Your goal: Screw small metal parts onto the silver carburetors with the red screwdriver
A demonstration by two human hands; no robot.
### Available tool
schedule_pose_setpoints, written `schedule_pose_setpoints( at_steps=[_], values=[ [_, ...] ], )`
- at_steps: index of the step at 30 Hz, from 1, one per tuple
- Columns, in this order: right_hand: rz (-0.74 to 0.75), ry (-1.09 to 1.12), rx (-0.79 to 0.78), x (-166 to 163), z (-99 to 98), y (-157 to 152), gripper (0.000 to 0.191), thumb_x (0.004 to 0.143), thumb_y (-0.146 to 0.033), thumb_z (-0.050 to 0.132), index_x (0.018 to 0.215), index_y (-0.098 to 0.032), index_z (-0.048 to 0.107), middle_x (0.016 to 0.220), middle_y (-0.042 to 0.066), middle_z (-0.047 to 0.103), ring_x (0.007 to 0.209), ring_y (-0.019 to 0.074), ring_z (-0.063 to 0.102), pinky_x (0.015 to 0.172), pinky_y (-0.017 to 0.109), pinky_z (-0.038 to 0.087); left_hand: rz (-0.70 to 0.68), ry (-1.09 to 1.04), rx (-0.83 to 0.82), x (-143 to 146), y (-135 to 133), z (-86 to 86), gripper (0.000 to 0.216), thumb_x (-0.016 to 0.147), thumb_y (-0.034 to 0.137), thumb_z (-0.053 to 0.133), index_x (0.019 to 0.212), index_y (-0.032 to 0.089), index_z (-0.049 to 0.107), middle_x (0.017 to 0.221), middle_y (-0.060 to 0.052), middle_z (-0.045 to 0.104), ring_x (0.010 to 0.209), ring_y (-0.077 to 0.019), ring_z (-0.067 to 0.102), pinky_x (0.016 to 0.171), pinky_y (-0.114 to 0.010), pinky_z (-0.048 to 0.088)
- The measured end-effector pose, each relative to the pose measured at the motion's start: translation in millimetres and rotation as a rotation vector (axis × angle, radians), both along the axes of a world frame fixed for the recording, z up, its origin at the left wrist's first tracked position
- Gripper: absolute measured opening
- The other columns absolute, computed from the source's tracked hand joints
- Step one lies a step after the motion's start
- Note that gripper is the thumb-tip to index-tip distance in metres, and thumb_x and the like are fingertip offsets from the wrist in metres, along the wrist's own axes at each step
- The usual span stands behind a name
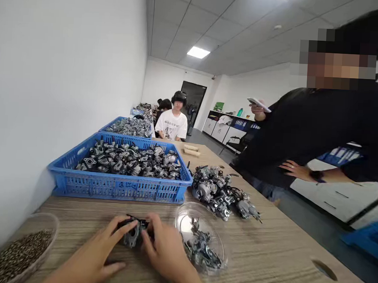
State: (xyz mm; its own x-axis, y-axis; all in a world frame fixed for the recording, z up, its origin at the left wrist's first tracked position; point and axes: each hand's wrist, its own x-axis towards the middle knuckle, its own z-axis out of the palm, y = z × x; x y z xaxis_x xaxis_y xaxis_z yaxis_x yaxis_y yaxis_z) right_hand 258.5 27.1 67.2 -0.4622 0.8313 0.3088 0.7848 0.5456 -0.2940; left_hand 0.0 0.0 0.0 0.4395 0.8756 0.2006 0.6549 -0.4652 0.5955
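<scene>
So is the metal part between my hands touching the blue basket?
Apart: the head view shows a strip of wooden table between the metal part and the blue basket.

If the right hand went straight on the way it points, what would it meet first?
The metal part, which the right hand already touches; beyond it, probably the blue crate, though depth is unclear.

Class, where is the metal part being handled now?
In the head view, the metal part is between the left hand and right hand, in front of the blue crate and left of the clear dish.
</scene>
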Motion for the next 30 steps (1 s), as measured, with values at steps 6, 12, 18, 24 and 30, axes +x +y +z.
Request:
schedule_pose_setpoints(
  at_steps=[6,12,18,24,30],
  values=[
    [-0.347,0.051,0.088,94,54.3,16,0.041,0.106,-0.034,0.049,0.146,-0.026,0.053,0.111,0.008,0.081,0.096,0.0275,0.080,0.077,0.034,0.055,0.036,-0.092,0.102,3,19,-3.2,0.087,0.091,0.003,0.067,0.164,0.048,0.048,0.171,-0.004,0.052,0.155,-0.0348,0.055,0.129,-0.059,0.046],
    [-0.301,-0.043,-0.106,176,54.1,31,0.030,0.078,-0.022,0.070,0.106,-0.029,0.081,0.110,0.007,0.081,0.094,0.0284,0.079,0.081,0.035,0.058,0.092,-0.166,0.133,12,29,-14.6,0.089,0.088,0.010,0.076,0.166,0.041,0.047,0.173,-0.006,0.053,0.162,-0.0356,0.047,0.134,-0.060,0.038],
    [-0.247,0.035,-0.232,192,20.6,41,0.043,0.083,-0.029,0.063,0.121,-0.027,0.083,0.119,0.011,0.085,0.111,0.0326,0.079,0.099,0.042,0.060,0.112,-0.224,0.089,17,36,-23.9,0.092,0.087,0.010,0.077,0.169,0.035,0.044,0.173,-0.009,0.053,0.157,-0.0338,0.053,0.134,-0.056,0.038],
    [-0.243,0.157,-0.312,213,17.8,40,0.046,0.078,-0.041,0.072,0.118,-0.023,0.084,0.125,0.015,0.084,0.115,0.0358,0.080,0.103,0.043,0.062,0.121,-0.165,0.010,11,32,-13.1,0.085,0.089,0.021,0.082,0.167,0.034,0.050,0.173,-0.010,0.053,0.159,-0.0364,0.050,0.135,-0.058,0.037],
    [-0.251,0.137,-0.286,218,19.3,39,0.039,0.078,-0.043,0.074,0.110,-0.023,0.085,0.122,0.014,0.084,0.112,0.0356,0.079,0.098,0.041,0.063,0.138,-0.133,0.059,1,19,5.0,0.078,0.092,0.042,0.084,0.164,0.034,0.054,0.165,-0.011,0.062,0.151,-0.0402,0.058,0.129,-0.059,0.046]
  ],
)
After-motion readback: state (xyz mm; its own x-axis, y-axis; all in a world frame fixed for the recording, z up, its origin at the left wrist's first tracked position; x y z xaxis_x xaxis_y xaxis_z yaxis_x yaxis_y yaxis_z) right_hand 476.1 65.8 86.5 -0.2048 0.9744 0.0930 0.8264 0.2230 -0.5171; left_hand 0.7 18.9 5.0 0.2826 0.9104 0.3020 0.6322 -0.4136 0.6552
